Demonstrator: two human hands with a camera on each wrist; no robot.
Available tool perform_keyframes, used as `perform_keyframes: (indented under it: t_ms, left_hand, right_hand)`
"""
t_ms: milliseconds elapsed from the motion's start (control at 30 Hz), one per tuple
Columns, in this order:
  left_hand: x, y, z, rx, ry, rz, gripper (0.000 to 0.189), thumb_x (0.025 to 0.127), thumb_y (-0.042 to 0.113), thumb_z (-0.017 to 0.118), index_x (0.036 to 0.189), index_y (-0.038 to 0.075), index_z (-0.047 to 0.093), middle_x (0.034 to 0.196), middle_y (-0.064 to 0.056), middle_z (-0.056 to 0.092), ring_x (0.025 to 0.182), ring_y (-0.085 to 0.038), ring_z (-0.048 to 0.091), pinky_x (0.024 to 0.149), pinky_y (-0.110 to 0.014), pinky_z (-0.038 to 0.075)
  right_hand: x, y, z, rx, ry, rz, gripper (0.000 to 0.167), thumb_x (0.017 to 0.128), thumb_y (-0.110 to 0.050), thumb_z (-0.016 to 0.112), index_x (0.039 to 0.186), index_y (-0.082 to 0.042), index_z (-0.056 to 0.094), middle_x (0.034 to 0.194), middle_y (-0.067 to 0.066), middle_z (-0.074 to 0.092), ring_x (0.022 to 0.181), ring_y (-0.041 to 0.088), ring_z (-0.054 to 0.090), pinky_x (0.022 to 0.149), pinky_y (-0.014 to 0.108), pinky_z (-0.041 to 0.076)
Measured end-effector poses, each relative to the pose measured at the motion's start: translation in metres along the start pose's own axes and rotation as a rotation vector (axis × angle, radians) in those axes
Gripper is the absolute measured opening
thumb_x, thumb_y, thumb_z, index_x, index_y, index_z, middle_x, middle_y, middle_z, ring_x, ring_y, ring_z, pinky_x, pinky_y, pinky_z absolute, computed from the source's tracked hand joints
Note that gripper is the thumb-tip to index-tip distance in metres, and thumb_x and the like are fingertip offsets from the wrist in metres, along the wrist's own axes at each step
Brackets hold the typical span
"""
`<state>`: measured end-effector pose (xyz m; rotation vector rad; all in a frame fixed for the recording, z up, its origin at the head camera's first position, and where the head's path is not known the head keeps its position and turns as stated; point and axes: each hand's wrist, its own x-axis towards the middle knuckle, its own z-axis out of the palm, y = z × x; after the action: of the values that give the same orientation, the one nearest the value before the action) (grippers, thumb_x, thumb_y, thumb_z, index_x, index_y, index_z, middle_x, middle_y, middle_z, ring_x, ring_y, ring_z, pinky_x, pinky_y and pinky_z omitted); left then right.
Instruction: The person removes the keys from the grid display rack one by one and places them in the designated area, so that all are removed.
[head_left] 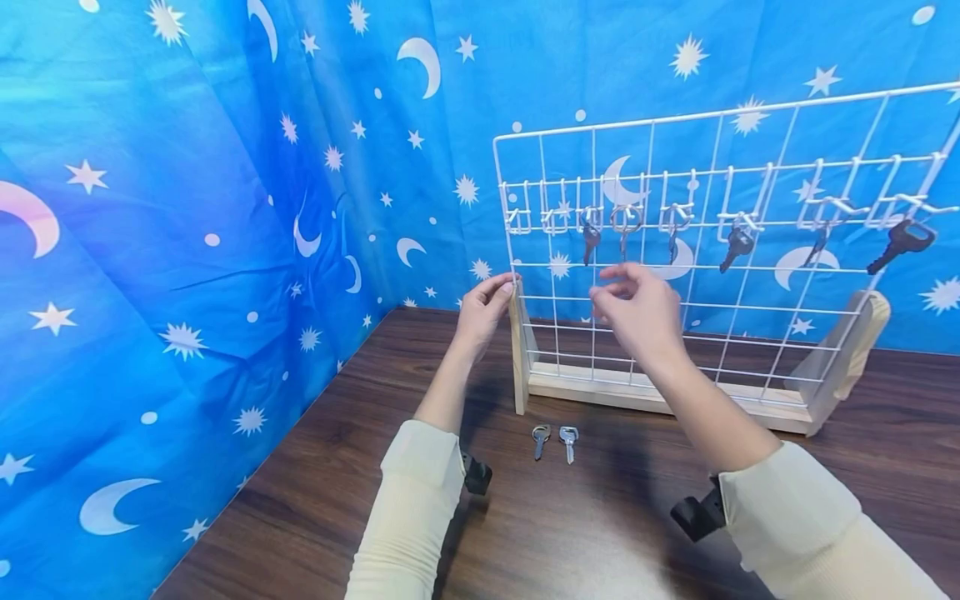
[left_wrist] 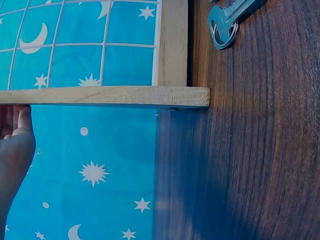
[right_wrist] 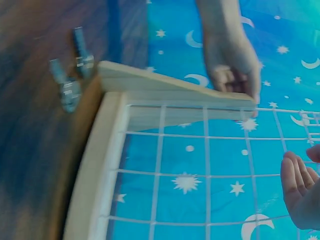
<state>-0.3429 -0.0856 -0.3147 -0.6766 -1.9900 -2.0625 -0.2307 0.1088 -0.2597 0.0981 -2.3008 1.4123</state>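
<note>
Nowhere legible writing: 2 keys [head_left: 553, 440].

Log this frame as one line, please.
left hand: holds rack edge | right hand: empty, near hung keys | two keys on table

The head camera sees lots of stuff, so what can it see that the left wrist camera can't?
Only the head view shows the keys hanging on hooks, the whole white wire rack, the right hand raised in front of the wires, and the left hand gripping the rack's wooden side post.

Only the left wrist view shows, close up, the foot of the wooden post resting on the table.

Both show the dark wooden table, keys lying on it, and the blue star-and-moon cloth.
</note>
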Motion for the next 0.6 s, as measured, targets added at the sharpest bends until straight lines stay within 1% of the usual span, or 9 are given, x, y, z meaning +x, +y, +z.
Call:
perform_keyframes:
  t_ms: [100,200,267,367,467,600]
  left_hand:
    - [0.0,0.001,0.001,0.013,0.004,0.006,0.028,0.095,0.006,0.05,0.118,-0.009,0.055,0.119,-0.02,0.058,0.105,-0.022,0.057,0.09,-0.03,0.048]
    - [0.001,0.0,0.001,0.014,0.004,0.005,0.028,0.095,0.006,0.05,0.119,-0.009,0.055,0.12,-0.021,0.057,0.106,-0.024,0.057,0.091,-0.03,0.048]
    - [0.001,0.0,0.001,0.015,0.0,0.004,0.029,0.095,0.006,0.05,0.119,-0.009,0.055,0.121,-0.021,0.057,0.108,-0.025,0.056,0.091,-0.03,0.048]
    - [0.002,0.0,0.0,0.013,-0.005,-0.001,0.029,0.095,0.007,0.05,0.119,-0.009,0.054,0.122,-0.02,0.056,0.111,-0.025,0.055,0.092,-0.029,0.047]
    - [0.002,0.0,0.0,0.009,-0.001,-0.003,0.029,0.095,0.006,0.05,0.119,-0.009,0.054,0.121,-0.021,0.056,0.11,-0.026,0.055,0.091,-0.029,0.047]
    - [0.002,0.001,0.001,0.02,-0.001,-0.001,0.029,0.095,0.006,0.05,0.119,-0.009,0.055,0.12,-0.021,0.057,0.109,-0.026,0.056,0.091,-0.029,0.048]
  right_hand:
    - [0.006,-0.009,0.0,0.038,0.073,-0.021,0.032,0.09,-0.02,0.059,0.117,-0.004,0.059,0.1,0.013,0.068,0.085,0.024,0.066,0.059,0.018,0.05]
    - [0.011,-0.014,0.002,0.072,0.123,-0.028,0.034,0.09,-0.021,0.06,0.12,-0.006,0.058,0.106,0.01,0.067,0.095,0.022,0.064,0.069,0.022,0.052]
    - [0.014,-0.017,0.005,0.082,0.152,-0.034,0.034,0.09,-0.022,0.061,0.12,-0.006,0.059,0.108,0.009,0.066,0.099,0.022,0.062,0.074,0.028,0.053]
    - [0.018,-0.019,0.008,0.096,0.184,-0.041,0.033,0.089,-0.021,0.061,0.117,-0.005,0.06,0.108,0.009,0.066,0.1,0.022,0.062,0.078,0.033,0.054]
    - [0.023,-0.021,0.011,0.093,0.208,-0.049,0.031,0.088,-0.021,0.062,0.114,-0.003,0.061,0.106,0.011,0.067,0.099,0.021,0.062,0.08,0.033,0.052]
    - [0.028,-0.022,0.012,0.092,0.235,-0.041,0.029,0.088,-0.02,0.063,0.111,-0.003,0.063,0.103,0.012,0.067,0.096,0.021,0.063,0.079,0.032,0.051]
